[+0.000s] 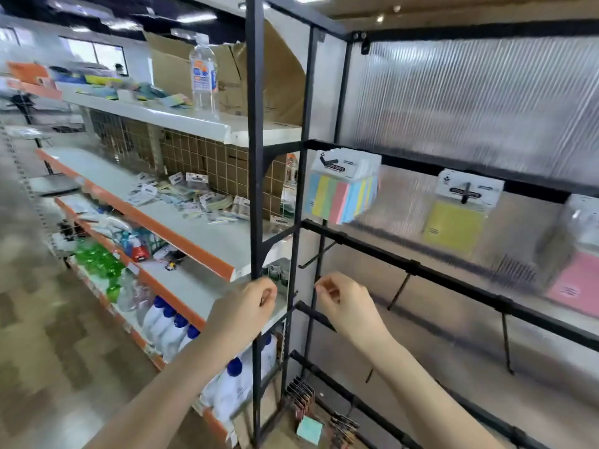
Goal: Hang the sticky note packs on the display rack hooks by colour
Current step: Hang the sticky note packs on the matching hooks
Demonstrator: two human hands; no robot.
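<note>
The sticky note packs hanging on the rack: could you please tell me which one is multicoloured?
The leftmost pack, striped blue, yellow, green and pink. The middle pack is plain yellow, the right pack plain pink.

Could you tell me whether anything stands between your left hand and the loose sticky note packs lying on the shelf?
Yes. The black upright of the display rack crosses in front of the shelf. The loose packs lie up and left of the left hand, which is empty, fingers curled, as is the right hand.
</note>
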